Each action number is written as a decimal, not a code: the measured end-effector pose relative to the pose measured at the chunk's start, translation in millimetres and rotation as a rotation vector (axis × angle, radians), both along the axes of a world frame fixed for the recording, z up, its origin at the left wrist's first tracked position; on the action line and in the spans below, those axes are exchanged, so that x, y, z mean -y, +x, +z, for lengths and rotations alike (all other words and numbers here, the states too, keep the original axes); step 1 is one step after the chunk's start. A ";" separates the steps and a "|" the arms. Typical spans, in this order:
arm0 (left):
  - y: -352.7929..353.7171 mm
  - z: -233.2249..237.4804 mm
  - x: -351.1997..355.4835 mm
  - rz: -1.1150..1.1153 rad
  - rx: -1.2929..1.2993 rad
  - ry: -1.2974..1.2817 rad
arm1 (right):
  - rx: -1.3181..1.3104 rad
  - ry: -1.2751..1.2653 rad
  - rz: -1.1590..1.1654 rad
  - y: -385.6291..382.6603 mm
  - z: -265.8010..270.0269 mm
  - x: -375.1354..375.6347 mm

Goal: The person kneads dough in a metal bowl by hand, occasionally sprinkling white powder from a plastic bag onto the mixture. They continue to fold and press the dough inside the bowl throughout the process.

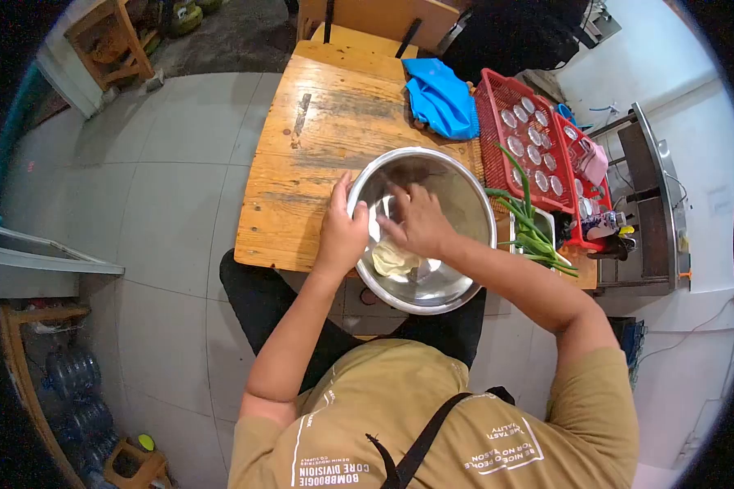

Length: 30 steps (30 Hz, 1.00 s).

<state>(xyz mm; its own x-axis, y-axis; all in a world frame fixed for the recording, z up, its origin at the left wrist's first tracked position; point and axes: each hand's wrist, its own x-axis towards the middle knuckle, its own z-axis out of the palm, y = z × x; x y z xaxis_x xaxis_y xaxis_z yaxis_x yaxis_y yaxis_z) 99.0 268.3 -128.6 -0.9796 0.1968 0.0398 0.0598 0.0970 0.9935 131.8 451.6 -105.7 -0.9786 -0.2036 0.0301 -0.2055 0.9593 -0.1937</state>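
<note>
The left hand (347, 232) clamps the round silver metal bowl (462, 196), likely steadying it at the wooden worktop's (289, 204) near edge; the right hand (422, 224), fingers spread, is inside beside a pale, soft-looking lump (393, 259).

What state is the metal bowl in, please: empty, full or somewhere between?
Somewhere between: the metal bowl holds a pale lump, and bare metal shows around it.

Pale grey tiles (171, 204) cover the floor around a worn wooden table (294, 163), beside white walls (693, 98).
</note>
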 end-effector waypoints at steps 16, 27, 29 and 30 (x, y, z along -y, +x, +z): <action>6.0 15.2 9.4 -0.121 0.056 0.063 | -0.126 -0.167 0.189 -30.5 -47.8 11.8; 17.1 7.5 1.5 0.129 0.042 0.206 | 0.370 -0.421 -0.144 -39.7 -10.4 16.5; 24.0 4.4 1.0 0.181 -0.010 0.171 | 0.400 -0.253 0.111 -40.0 -5.4 5.7; 28.1 4.6 -2.5 0.210 -0.023 0.155 | 0.317 -0.264 0.218 -32.1 1.3 3.9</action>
